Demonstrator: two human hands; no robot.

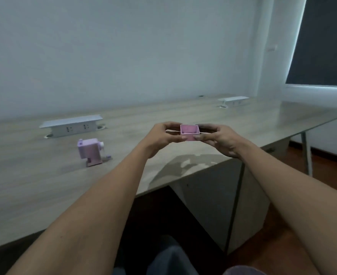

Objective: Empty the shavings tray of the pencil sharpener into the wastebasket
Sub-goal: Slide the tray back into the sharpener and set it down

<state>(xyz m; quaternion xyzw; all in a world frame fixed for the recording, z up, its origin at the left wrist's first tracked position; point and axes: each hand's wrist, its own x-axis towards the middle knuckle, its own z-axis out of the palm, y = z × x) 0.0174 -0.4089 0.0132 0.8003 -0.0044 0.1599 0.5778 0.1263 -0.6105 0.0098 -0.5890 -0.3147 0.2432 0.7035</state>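
Lap: at the bottom edge, dark trousers [169, 259] show between the two bare forearms, with dark space under the tabletop just beyond.
Forearms: both reach forward and inward, meeting above the near part of the tabletop.
Left hand [159, 138]: closed on the left end of the shavings tray, thumb on the near wall, fingers curled over the far side.
Right hand [219, 139]: closed on the right end of the same tray, thumb against the near wall, fingers wrapped round the back.
Hands together: brought close, only the tray between them, both clamped on it.
Shavings tray [189, 132]: a small pink open box, held upright and level in the air above the tabletop, its mouth facing up; the inside looks pink, and whether shavings lie in it is too blurred to tell.
Tabletop [34, 185]: long, pale wood grain, with its near edge running diagonally from lower left to the right.
Pencil sharpener [91, 151]: lilac-pink body standing upright on the tabletop, well apart from the tray, to the left of the left forearm.
Socket box [72, 126]: grey, raised on the tabletop beyond the sharpener.
Second socket box [234, 100]: further right along the far side.
Wall [124, 46]: plain and pale behind the tabletop.
Window blind [326, 40]: dark, at far right.
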